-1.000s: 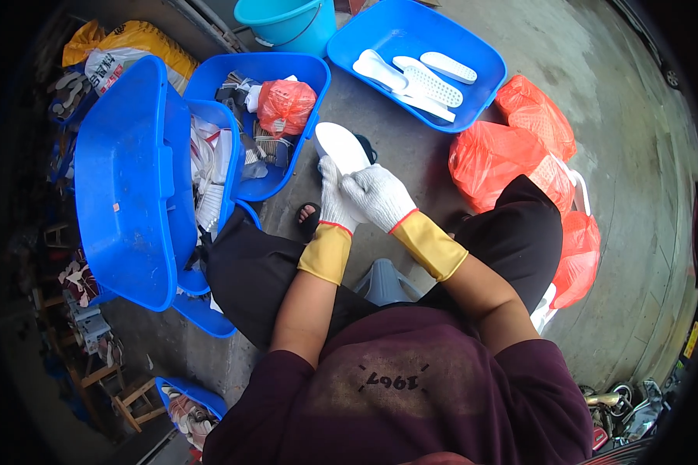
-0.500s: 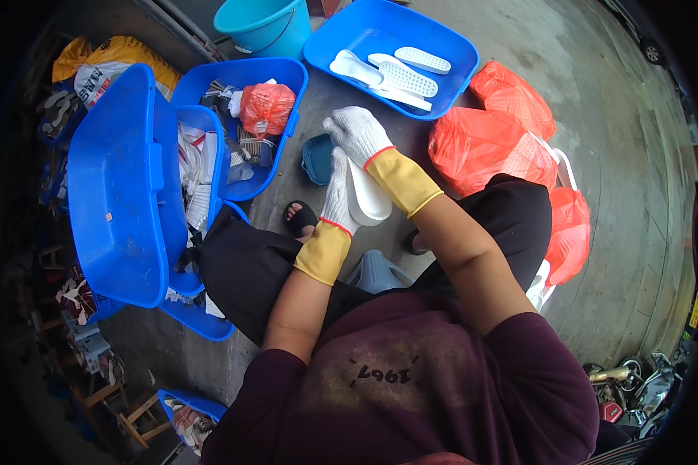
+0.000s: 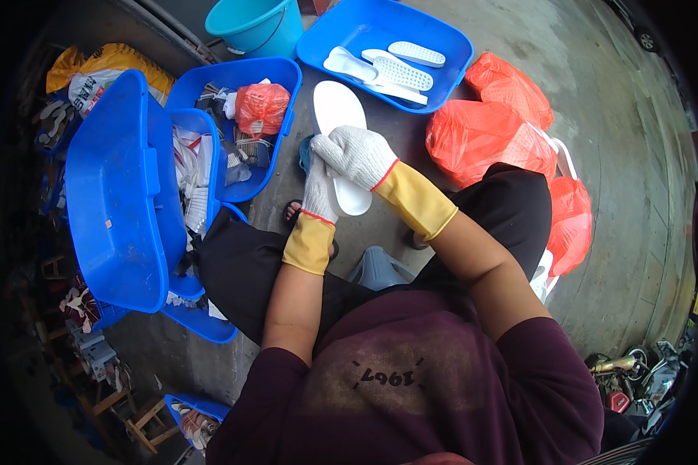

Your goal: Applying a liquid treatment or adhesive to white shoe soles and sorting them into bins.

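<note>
A white shoe sole (image 3: 339, 107) is held up before me, its wide end pointing away and its shorter end toward me. My right hand (image 3: 357, 157), in a white knit glove with a yellow cuff, lies closed across the sole's middle. Gloved the same way, my left hand (image 3: 319, 186) grips the sole's left edge just below. Both hands touch each other there, and some fingertips are hidden. Behind them a small teal container (image 3: 304, 153) is mostly covered. More white soles (image 3: 402, 74) lie in a blue tub (image 3: 459, 48) beyond my hands.
Red plastic bags (image 3: 485, 143) stand to the right. On the left are blue tubs (image 3: 105, 201), some holding shoe parts and a red bag (image 3: 261, 108). A turquoise bucket (image 3: 275, 31) is at the far left. Between my legs sits a grey-blue plastic stool (image 3: 378, 270).
The sole has moved away from me and now shows its broad end above my hands. My right hand has slid down to its middle; my left hand has shifted slightly left and nearer.
</note>
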Action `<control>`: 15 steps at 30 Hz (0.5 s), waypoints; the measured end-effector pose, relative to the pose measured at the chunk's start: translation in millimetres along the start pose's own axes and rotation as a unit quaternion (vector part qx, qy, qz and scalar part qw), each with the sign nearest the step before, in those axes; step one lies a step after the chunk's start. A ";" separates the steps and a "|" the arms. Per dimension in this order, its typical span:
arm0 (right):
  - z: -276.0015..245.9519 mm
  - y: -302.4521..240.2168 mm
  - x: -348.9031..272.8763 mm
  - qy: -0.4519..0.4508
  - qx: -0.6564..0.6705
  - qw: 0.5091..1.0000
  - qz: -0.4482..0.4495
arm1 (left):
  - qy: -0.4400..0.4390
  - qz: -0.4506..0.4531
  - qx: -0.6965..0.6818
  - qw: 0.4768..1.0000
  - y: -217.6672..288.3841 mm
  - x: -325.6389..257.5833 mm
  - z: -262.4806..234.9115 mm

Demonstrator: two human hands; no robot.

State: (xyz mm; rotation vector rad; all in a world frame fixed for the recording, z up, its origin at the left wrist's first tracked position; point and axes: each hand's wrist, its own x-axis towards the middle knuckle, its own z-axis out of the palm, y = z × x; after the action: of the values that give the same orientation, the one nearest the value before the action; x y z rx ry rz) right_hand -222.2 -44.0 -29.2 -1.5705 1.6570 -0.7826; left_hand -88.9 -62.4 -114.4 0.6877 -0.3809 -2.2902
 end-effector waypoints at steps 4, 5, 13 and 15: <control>-10.3 25.1 62.8 0.100 -0.119 0.979 -0.133 | 0.012 0.035 0.047 0.998 -3.1 -11.5 13.3; -14.7 35.3 76.4 0.154 -0.193 0.938 -0.242 | 0.034 0.018 0.070 0.997 -5.6 -6.5 6.9; 0.2 37.0 42.8 0.045 -0.110 0.984 -0.134 | -0.021 0.107 -0.020 0.994 4.5 -0.3 1.3; 11.4 21.1 4.5 0.031 -0.151 0.979 -0.131 | -0.007 0.084 -0.007 0.996 11.6 6.8 -15.4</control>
State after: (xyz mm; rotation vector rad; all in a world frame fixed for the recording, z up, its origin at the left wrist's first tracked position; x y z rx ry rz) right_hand -224.6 -46.4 -53.3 -2.0264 1.6942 -0.7430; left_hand -77.9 -76.5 -124.3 0.6093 -0.4134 -2.1377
